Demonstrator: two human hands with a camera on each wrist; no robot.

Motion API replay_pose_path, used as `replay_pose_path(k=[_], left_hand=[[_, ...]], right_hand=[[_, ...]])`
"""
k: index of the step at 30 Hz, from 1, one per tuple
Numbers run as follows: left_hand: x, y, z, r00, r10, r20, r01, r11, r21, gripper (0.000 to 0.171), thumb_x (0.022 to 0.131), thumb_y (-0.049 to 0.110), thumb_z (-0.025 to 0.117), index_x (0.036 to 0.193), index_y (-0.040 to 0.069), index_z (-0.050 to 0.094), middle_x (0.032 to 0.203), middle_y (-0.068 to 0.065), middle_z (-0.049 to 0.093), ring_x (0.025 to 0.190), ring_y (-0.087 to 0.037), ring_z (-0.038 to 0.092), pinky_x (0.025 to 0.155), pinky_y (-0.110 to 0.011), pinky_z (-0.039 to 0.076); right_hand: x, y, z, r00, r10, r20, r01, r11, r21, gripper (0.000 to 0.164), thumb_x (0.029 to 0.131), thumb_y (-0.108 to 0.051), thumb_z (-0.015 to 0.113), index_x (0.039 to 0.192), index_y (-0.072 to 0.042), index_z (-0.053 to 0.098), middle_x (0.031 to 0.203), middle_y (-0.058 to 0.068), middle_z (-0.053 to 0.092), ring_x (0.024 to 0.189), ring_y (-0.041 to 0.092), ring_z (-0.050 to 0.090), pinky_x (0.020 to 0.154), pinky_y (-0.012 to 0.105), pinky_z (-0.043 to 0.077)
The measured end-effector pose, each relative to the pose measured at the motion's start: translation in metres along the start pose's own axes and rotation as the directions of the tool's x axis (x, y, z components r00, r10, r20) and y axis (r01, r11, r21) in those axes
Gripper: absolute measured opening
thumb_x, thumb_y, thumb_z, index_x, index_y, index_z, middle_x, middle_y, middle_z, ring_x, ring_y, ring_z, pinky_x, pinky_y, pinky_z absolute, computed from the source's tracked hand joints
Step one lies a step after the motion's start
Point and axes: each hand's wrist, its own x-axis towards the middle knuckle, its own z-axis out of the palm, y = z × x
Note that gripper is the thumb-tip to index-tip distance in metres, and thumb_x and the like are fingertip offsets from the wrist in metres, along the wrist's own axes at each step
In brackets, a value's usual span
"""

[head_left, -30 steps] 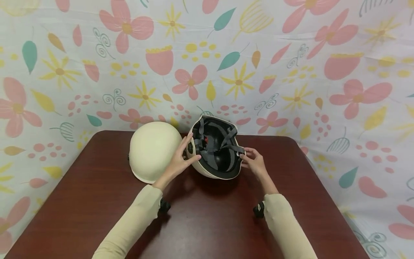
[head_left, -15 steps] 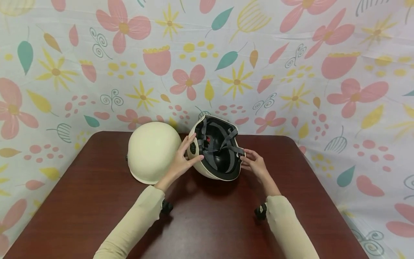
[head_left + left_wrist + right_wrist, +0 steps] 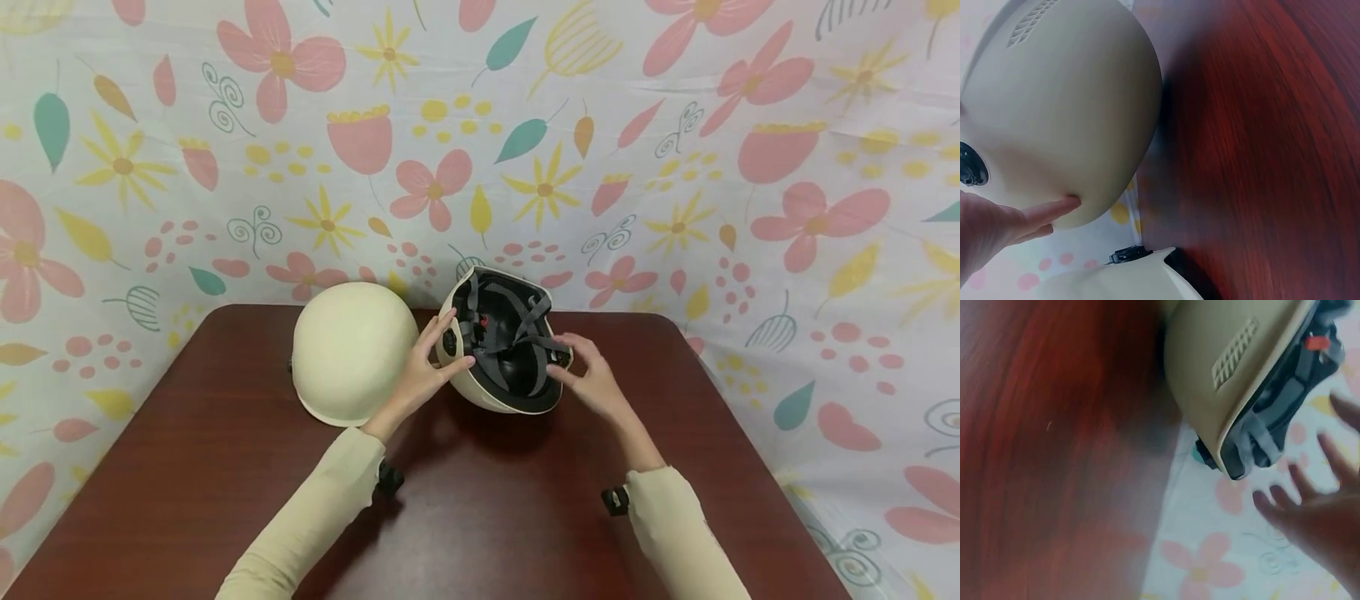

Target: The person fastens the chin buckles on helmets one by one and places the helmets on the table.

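A cream helmet (image 3: 480, 393) lies tipped on its shell, its black padded inside and grey straps (image 3: 531, 317) turned toward me. At its left side my left hand (image 3: 420, 367) holds the rim, the thumb over the edge and fingertips on the outer shell, as the left wrist view (image 3: 997, 228) also shows. My right hand (image 3: 596, 379) is at the right rim with fingers spread. In the right wrist view, the right hand's fingers (image 3: 1300, 484) stand apart from the helmet shell (image 3: 1210, 362).
A second cream helmet (image 3: 352, 350) sits dome-up to the left, close beside my left hand. Both are on a dark red-brown wooden table (image 3: 487, 517). A flowered cloth (image 3: 480, 125) hangs behind the table's far edge.
My right hand has let go of the strap at the right rim, and its fingers have spread. The left hand and the helmet have barely moved.
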Motion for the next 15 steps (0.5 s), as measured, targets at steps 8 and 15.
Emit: replay_pose_path(k=[8, 15], left_hand=[[0.001, 0.003, 0.001, 1.0, 0.0, -0.016, -0.001, 0.999, -0.035, 0.076, 0.087, 0.022, 0.074, 0.151, 0.033, 0.036, 0.165, -0.009, 0.015, 0.154, -0.026, 0.01, 0.103, -0.062, 0.041], [0.002, 0.005, 0.004, 1.0, -0.013, 0.007, 0.013, 0.999, -0.039, 0.077, 0.087, 0.021, 0.074, 0.153, 0.028, 0.034, 0.164, -0.007, 0.016, 0.154, -0.025, 0.008, 0.105, -0.062, 0.04]], right_hand=[[-0.022, -0.002, 0.016, 0.946, -0.106, 0.307, 0.091, 0.994, 0.063, 0.055, 0.085, -0.018, 0.075, 0.137, -0.011, 0.056, 0.144, 0.014, 0.051, 0.128, 0.031, 0.045, 0.093, 0.039, 0.051], [-0.026, 0.01, 0.022, 0.948, -0.145, 0.285, 0.132, 0.989, 0.064, 0.051, 0.082, -0.014, 0.078, 0.129, -0.004, 0.061, 0.137, 0.017, 0.055, 0.13, 0.031, 0.046, 0.1, 0.026, 0.044]])
